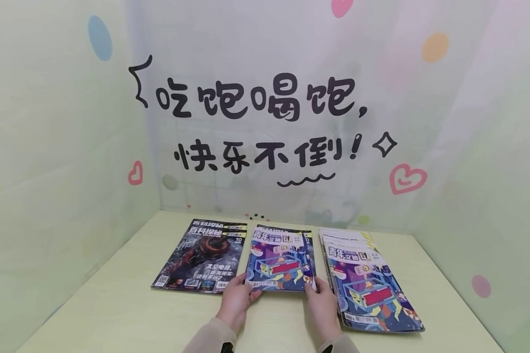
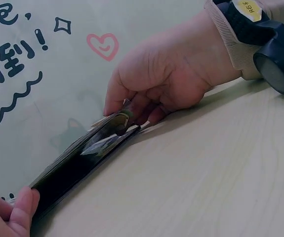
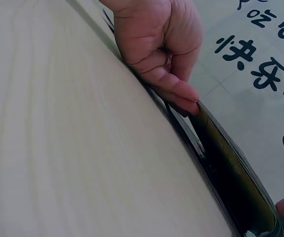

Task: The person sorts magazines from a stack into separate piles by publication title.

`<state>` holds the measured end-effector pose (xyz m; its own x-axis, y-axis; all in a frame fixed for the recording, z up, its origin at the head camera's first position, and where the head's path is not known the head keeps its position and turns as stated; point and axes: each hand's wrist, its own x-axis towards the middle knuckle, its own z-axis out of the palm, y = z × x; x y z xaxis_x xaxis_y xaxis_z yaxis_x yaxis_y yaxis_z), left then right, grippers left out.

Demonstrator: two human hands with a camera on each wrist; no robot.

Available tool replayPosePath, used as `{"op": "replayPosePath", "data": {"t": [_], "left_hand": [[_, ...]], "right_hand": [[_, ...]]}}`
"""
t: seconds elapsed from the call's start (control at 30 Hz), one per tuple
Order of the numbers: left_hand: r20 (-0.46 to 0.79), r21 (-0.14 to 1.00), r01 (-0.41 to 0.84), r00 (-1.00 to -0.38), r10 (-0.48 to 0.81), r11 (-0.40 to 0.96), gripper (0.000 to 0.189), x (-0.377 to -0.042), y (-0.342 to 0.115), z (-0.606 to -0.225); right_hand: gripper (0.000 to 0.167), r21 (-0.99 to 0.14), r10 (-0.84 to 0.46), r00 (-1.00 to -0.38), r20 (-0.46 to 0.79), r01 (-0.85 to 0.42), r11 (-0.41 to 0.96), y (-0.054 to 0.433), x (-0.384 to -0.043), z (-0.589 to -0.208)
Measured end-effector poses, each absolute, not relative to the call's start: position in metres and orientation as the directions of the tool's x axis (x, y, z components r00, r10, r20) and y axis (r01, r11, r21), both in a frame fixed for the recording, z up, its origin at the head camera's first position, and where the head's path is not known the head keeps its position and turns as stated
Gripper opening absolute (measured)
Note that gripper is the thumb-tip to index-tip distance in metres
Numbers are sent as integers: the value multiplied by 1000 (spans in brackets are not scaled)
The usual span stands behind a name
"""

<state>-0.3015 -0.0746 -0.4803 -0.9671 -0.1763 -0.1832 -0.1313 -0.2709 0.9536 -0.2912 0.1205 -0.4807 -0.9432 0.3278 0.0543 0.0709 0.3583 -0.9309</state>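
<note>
In the head view, a purple magazine (image 1: 278,260) is held by its near corners, above a dark-covered magazine (image 1: 309,245) whose top and right edges show. My left hand (image 1: 237,302) pinches the near left corner; my right hand (image 1: 322,306) grips the near right one. In the left wrist view the right hand (image 2: 166,74) has its thumb on top and fingers curled beneath the lifted near edge. In the right wrist view the left hand (image 3: 156,47) holds the other corner, with a gap between the raised magazine and the dark one below.
Dark-covered magazines (image 1: 203,260) lie overlapping on the left. On the right, a pile of magazines (image 1: 375,291) has the same purple cover on top. All rest on a pale table (image 1: 119,304), walled by printed fabric (image 1: 256,49) behind and at both sides.
</note>
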Motion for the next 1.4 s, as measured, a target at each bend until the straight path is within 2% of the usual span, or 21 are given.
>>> {"op": "replayPosePath", "data": {"t": [0.13, 0.3, 0.47, 0.7, 0.77, 1.07, 1.3, 1.4], "left_hand": [[-173, 956, -120, -968, -183, -269, 56, -300, -73, -481], [-151, 963, -103, -971, -183, -248, 57, -300, -73, -485], [-135, 967, -89, -973, -185, -239, 57, -299, -73, -487], [-124, 967, -79, -976, -177, -241, 54, -298, -73, -488], [-117, 970, -75, -978, -174, -231, 53, -297, -73, -488], [-99, 979, -73, -986, -136, -189, 52, -298, -73, -486], [-63, 998, -62, -990, -123, -10, 51, -299, -81, -483], [-59, 998, -62, -990, -127, 14, 50, -300, -83, -484]], "right_hand": [[50, -945, 336, -940, 57, 59, 323, 121, -291, -481], [50, -979, 344, -938, 51, 20, 201, 120, -291, -481], [52, -996, 342, -940, -6, 35, 80, 120, -291, -483], [57, -982, 286, -950, -125, 76, -175, 121, -291, -486], [56, -977, 275, -952, -135, 81, -200, 122, -291, -486], [46, -992, 301, -946, -122, 104, -76, 120, -292, -484], [47, -995, 286, -953, -99, 92, -37, 121, -291, -484], [47, -995, 276, -956, -103, 99, -31, 122, -290, -484]]}}
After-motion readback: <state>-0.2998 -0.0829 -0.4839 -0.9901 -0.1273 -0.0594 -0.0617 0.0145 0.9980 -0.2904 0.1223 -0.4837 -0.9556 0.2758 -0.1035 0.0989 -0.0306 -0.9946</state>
